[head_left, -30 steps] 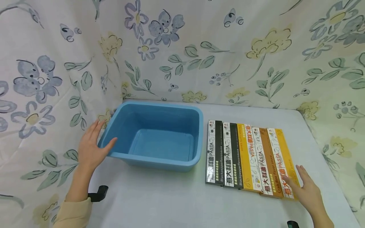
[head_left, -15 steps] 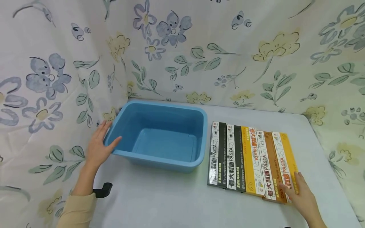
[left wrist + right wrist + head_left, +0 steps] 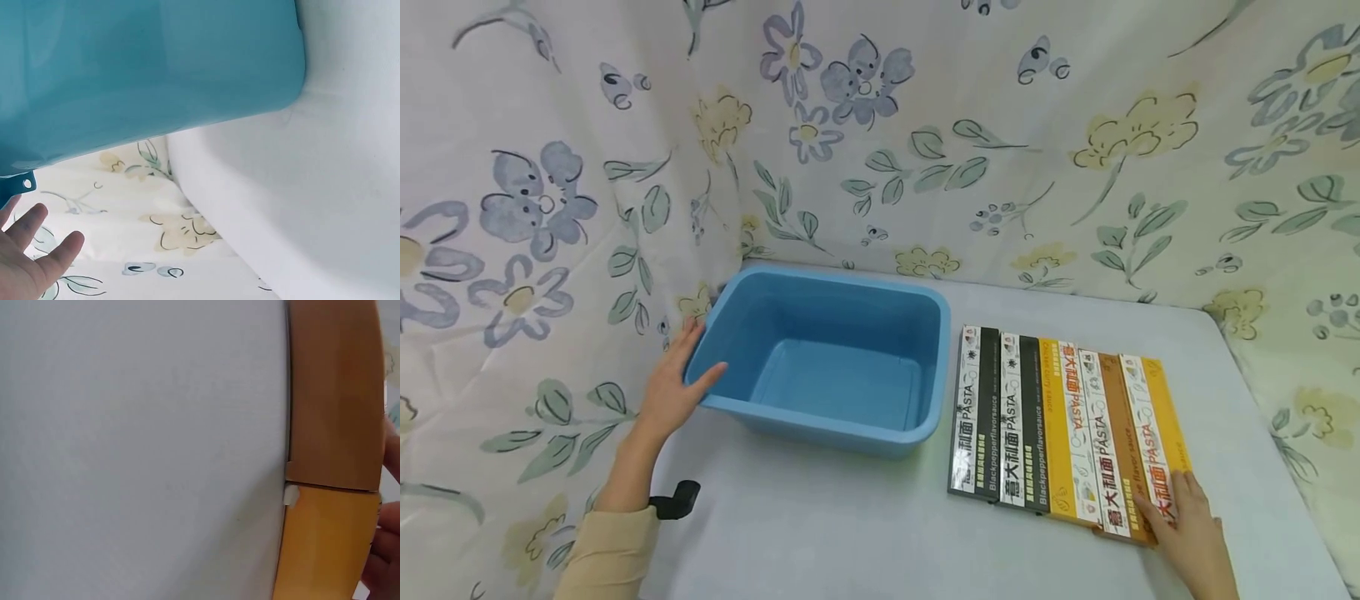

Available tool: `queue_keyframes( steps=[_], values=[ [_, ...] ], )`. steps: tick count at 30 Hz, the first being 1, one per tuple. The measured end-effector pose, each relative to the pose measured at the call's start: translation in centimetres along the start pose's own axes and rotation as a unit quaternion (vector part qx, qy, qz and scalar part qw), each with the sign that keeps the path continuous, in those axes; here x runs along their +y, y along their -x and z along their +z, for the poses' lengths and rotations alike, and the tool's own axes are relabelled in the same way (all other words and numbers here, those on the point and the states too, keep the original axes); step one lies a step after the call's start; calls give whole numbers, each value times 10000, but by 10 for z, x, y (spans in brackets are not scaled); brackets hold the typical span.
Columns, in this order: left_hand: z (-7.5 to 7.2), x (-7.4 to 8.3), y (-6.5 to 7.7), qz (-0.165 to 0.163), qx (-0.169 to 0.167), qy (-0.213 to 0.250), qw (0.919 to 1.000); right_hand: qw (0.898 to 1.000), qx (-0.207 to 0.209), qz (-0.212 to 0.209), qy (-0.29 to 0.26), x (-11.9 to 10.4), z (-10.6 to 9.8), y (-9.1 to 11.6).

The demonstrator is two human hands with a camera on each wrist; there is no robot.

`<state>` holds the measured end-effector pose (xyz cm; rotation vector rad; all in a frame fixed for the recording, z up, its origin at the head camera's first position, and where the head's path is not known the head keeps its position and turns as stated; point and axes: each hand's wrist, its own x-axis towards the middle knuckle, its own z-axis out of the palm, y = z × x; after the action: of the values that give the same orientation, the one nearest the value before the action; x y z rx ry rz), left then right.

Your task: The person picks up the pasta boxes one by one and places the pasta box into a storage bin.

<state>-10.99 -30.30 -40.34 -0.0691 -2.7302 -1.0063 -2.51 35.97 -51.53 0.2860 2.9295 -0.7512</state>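
Note:
My left hand (image 3: 672, 396) is at the left rim of a blue plastic basin (image 3: 820, 423), thumb over the near corner, fingers along the outside. The left wrist view shows those fingers (image 3: 62, 253) spread beside the basin's holed rim tab (image 3: 26, 182). On the right, my right hand (image 3: 1193, 533) lies over the near end of the last yellow-and-white pasta box (image 3: 1159, 396). Its thumb is by the seam with the brown pasta box (image 3: 1116, 400), its fingers on the yellow side. In the right wrist view, fingertips reach the top edge of the yellow box (image 3: 325, 544).
Left of these lie another yellow pasta box (image 3: 1060, 425) and two black-and-white ones (image 3: 1022, 417), side by side in a row. All stand on a white-covered table (image 3: 820, 525). A floral curtain (image 3: 940, 150) rises behind and at both sides.
My right hand has moved left and down onto the last yellow pasta box. The left hand stays at the basin rim. The whole view has shifted slightly.

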Motion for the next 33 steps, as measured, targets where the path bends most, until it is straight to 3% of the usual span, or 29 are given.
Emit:
queue_keyframes(
  steps=[5, 20, 24, 28, 33],
  values=[
    [0, 0, 1, -180, -146, 71, 9997, 9996, 201, -172, 97, 8, 5, 3],
    [1, 0, 2, -431, -191, 178, 9987, 9988, 172, -441, 146, 27, 3, 3],
    [2, 2, 2, -445, -157, 228, 9986, 9986, -215, 460, -126, 26, -6, -2],
    [2, 4, 2, -459, -111, 276, 9985, 9830, -451, 1723, -446, 21, -13, -10],
    [3, 5, 4, -460, -33, 266, 9986, 9723, -427, 2243, -502, 19, -14, -14]
  ],
)
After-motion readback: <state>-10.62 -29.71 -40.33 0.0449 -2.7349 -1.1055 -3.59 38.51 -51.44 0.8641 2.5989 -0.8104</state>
